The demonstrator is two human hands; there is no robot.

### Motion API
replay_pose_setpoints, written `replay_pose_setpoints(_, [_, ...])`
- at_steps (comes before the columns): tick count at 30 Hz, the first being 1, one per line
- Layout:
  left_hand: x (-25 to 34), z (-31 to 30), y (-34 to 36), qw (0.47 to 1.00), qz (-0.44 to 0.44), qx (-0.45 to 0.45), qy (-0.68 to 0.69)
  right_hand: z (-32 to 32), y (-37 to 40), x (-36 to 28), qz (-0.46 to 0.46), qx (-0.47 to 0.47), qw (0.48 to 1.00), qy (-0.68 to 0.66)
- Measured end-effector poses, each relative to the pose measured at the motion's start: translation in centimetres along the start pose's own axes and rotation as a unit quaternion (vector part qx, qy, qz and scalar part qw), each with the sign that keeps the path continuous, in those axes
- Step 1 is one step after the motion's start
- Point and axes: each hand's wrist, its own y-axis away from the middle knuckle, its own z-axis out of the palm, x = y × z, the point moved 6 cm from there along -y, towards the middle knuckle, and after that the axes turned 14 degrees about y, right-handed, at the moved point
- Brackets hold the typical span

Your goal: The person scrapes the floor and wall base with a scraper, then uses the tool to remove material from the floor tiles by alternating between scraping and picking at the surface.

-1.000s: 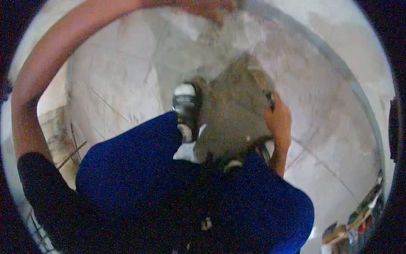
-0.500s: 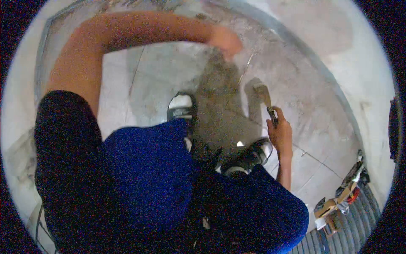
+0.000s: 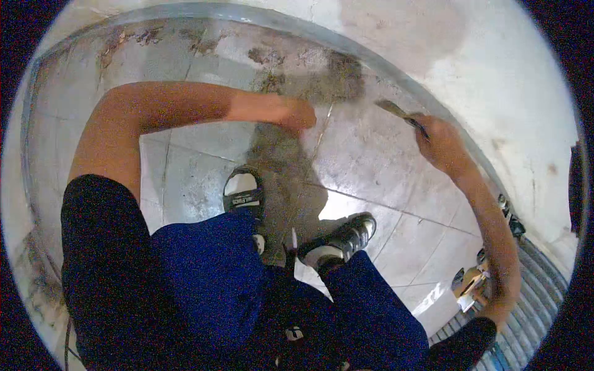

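Grey floor tiles (image 3: pixel 383 167) run out to a bordering strip (image 3: pixel 260 17) at the foot of a pale wall (image 3: pixel 520 93). By the floor's right edge, beside a ridged sheet (image 3: pixel 535 278) and partly behind my right forearm, sits a small pile of brown and white odds and ends (image 3: pixel 471 281); whether any is a container is too small to tell. My right hand (image 3: pixel 440 143) is closed around the handle of a flat-ended tool (image 3: pixel 396 110), just inside the floor's far right edge, its end turned left toward a dark patch (image 3: pixel 343 77). Whether it touches the tile I can't tell. Bare tile stretches from that hand back to my right sandal (image 3: pixel 356 238). My left hand (image 3: pixel 291 115) is curled above the floor, beyond my left sandal (image 3: pixel 244 191); whether it grips anything I can't tell. Half a second ago my right hand was close by the right sandal's toe, and my left reached farther out.
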Motion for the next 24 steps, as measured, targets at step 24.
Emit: replay_pose_setpoints(24, [4.1, 9.6, 26.0, 0.905, -0.387, 0.153, 0.088, 5.3, -13.1, -9.1, -0.175, 0.148, 0.953, 0.199])
